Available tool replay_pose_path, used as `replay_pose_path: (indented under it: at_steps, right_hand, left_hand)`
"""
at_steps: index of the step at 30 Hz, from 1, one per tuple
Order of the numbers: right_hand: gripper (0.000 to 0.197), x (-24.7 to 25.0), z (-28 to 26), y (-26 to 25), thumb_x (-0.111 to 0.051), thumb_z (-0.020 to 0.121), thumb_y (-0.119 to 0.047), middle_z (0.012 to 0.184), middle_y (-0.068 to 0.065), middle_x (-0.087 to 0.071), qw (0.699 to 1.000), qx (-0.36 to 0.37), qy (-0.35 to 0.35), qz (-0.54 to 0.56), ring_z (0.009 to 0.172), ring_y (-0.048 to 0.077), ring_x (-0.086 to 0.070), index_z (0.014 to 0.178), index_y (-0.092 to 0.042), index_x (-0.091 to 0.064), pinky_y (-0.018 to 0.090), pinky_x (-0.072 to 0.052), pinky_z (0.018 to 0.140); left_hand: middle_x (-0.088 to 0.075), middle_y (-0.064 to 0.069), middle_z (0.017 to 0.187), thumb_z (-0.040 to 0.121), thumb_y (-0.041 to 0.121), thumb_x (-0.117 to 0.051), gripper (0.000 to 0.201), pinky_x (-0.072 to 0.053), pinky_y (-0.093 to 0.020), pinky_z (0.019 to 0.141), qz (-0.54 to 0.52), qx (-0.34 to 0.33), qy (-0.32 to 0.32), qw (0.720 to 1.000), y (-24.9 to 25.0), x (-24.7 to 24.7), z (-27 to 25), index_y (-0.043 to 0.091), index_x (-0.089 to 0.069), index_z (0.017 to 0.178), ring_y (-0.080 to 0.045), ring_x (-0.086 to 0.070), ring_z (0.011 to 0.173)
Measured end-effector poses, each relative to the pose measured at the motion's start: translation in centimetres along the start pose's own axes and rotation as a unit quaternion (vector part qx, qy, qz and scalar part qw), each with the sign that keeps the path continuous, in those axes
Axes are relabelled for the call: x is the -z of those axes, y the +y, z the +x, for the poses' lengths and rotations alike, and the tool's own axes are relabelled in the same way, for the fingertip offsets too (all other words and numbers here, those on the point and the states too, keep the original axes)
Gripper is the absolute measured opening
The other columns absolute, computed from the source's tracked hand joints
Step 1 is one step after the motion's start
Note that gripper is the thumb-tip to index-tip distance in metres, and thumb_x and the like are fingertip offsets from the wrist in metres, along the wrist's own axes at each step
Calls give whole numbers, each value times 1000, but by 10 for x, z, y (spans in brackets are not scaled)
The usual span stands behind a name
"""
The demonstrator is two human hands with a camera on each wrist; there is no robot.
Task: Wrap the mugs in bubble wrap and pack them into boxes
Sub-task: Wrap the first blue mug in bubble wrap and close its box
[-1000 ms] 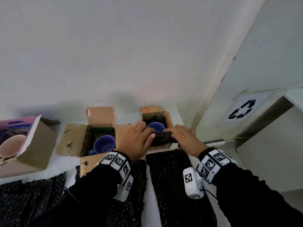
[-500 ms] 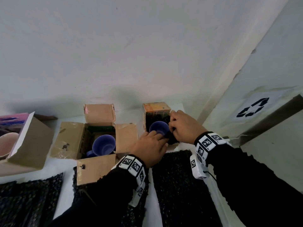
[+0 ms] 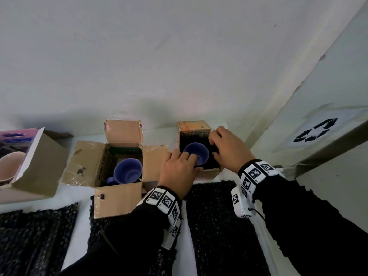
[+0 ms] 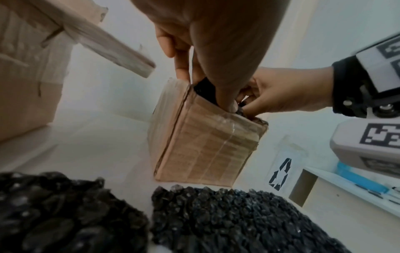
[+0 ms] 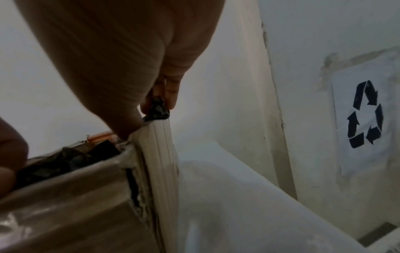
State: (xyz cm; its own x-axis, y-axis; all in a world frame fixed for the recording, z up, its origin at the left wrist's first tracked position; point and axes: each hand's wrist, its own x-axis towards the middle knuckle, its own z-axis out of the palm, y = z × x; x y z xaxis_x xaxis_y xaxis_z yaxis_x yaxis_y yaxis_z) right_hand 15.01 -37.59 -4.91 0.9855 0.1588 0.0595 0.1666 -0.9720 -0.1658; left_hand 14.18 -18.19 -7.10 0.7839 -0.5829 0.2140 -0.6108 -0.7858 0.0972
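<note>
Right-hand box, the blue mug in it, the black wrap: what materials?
Box: corrugated cardboard by the look, brown, matte, ribbed face, glossy tape strip. Blue mug: probably glazed ceramic; smooth with a slight sheen. Black wrap: likely plastic bubble wrap; the loose sheets show shiny pebbled bubbles.

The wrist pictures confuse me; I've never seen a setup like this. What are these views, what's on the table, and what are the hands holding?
No machine here: a person wears three cameras. The head view looks down over both hands; each wrist view looks along one hand at its fingers. On the white table stand open cardboard boxes and flat sheets of black bubble wrap. The small box holds a blue mug wrapped in black bubble wrap. The left hand has its fingers at the mug's near rim inside the box; the right hand pinches the wrap's edge at the box's right side.
</note>
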Motion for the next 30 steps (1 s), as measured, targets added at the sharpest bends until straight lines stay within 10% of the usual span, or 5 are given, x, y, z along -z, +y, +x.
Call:
replay_pose_path:
  at_steps: [3, 10, 16, 25, 30]
  right_hand:
    - [25, -2, 1, 1, -71, 71, -8, 92, 3, -55, 1000, 9, 25, -17, 84, 24, -51, 86, -17, -52, 32, -38, 66]
    - [6, -14, 1, 2, -64, 67, -22, 87, -2, -68, 992, 20, 58, -109, 103, 27, -56, 70, -23, -69, 39, -28, 83]
    - [14, -13, 3, 8, -62, 72, -23, 106, -4, -65, 989, 18, 34, -141, 114, 29, -45, 85, -23, -66, 43, -27, 88]
    - [21, -15, 4, 0, -49, 84, -24, 124, -7, -55, 988, -8, -21, -152, 128, 25, -32, 101, -27, -61, 46, -14, 97]
    - [29, -12, 5, -1, -44, 85, -22, 128, -2, -52, 988, -1, -44, -150, 130, 26, -29, 114, -27, -48, 49, -11, 100]
  left_hand:
    - [-60, 3, 66, 76, 37, -75, 23, -35, -28, 56, -34, 3, -6, 999, 4, -1, 5, 21, -59, 80, -21, -56, 58]
    - [-58, -5, 106, 81, 2, -61, 30, -47, -34, 61, -175, 15, -73, 982, 11, -6, 15, 16, -64, 107, -28, -60, 79]
    - [-58, 2, 99, 87, 36, -63, 23, -42, -31, 71, -101, 103, -66, 987, 2, 3, 15, 22, -57, 104, -20, -56, 89]
    - [-64, 1, 76, 93, 35, -51, 27, -40, -32, 66, -64, -12, -23, 998, -2, -5, 13, 21, -71, 82, -22, -59, 71]
    - [-56, -3, 100, 91, 44, -37, 41, -44, -37, 77, -81, -36, -36, 995, 8, -16, 1, 20, -70, 97, -24, -51, 88]
